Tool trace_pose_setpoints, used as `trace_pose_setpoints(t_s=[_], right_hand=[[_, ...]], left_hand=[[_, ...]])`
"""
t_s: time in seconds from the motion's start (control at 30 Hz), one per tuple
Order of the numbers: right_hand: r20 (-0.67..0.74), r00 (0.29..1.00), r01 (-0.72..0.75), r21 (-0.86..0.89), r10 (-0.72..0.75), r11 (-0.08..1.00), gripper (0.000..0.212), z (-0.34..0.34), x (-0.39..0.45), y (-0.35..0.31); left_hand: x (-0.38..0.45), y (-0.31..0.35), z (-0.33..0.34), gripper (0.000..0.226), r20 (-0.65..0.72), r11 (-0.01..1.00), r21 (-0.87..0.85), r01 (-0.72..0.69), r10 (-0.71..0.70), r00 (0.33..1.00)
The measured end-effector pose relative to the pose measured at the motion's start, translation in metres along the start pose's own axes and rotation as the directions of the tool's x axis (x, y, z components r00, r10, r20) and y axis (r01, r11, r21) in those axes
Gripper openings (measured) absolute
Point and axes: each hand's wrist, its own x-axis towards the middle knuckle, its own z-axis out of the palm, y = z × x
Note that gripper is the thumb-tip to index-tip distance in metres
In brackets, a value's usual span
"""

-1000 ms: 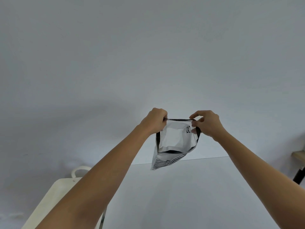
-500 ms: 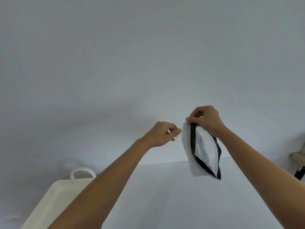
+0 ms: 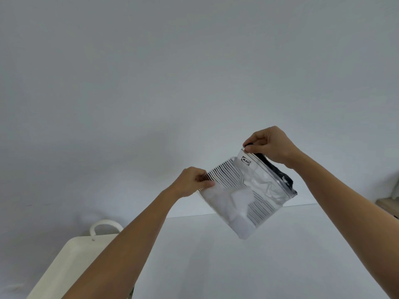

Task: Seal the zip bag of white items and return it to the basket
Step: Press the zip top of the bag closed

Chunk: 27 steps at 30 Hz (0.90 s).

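Note:
The clear zip bag point(image 3: 244, 195), printed with black stripes and holding white items, hangs tilted in the air above the white table point(image 3: 237, 262). My right hand point(image 3: 271, 145) pinches the upper corner of its zip strip, which runs down to the right. My left hand point(image 3: 192, 183) grips the bag's left corner. A cream basket point(image 3: 71, 264) with a loop handle stands at the lower left, partly hidden behind my left forearm.
A plain grey-white wall fills the view behind the table. At the right edge a bit of a wooden shelf point(image 3: 388, 205) shows beyond the table.
My left hand, which had let go of the bag, has taken hold of its left corner. The bag has turned from edge-on to face me, tilted down to the right.

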Motion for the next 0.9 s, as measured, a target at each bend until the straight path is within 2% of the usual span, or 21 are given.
trace_pose_setpoints(t_s=[0.13, 0.27, 0.33, 0.47, 0.57, 0.63, 0.77, 0.9], right_hand=[[-0.14, 0.988, -0.046, 0.132, 0.064, 0.99, 0.01, -0.009, 0.003, 0.006], [-0.236, 0.97, -0.006, 0.227, 0.061, 0.974, 0.016, -0.018, 0.006, 0.008], [-0.255, 0.966, 0.019, 0.232, 0.042, 0.973, 0.016, -0.015, 0.006, 0.007], [-0.218, 0.976, 0.069, 0.247, -0.015, 0.967, 0.015, -0.003, 0.005, 0.003], [-0.16, 0.986, 0.072, 0.216, -0.037, 0.974, 0.01, 0.005, 0.009, -0.003], [-0.108, 0.993, 0.065, 0.182, -0.046, 0.981, 0.014, 0.014, 0.011, -0.008], [-0.077, 0.994, 0.082, 0.138, -0.072, 0.987, 0.02, 0.028, 0.014, -0.016], [-0.101, 0.99, 0.105, 0.065, -0.098, 0.992, 0.019, 0.023, 0.016, -0.014]], left_hand=[[-0.007, -0.016, 0.002, 0.044, -0.045, 0.992, -0.124, 0.036, -0.042, 0.998], [-0.012, -0.03, 0.004, 0.035, -0.071, 0.97, -0.243, 0.024, -0.042, 0.997], [-0.011, -0.032, 0.004, 0.034, -0.072, 0.971, -0.237, 0.018, -0.036, 0.997], [-0.008, -0.03, -0.003, 0.027, 0.027, 0.981, -0.174, 0.079, -0.075, 0.997], [-0.004, -0.007, -0.002, 0.028, 0.044, 0.985, -0.167, 0.045, -0.038, 0.998], [0.001, 0.019, 0.0, 0.031, -0.007, 0.97, -0.242, -0.01, 0.009, 1.0], [0.011, 0.063, 0.002, 0.019, -0.13, 0.911, -0.392, -0.13, 0.085, 0.988], [0.015, 0.08, -0.001, 0.011, -0.221, 0.863, -0.475, -0.174, 0.074, 0.972]])
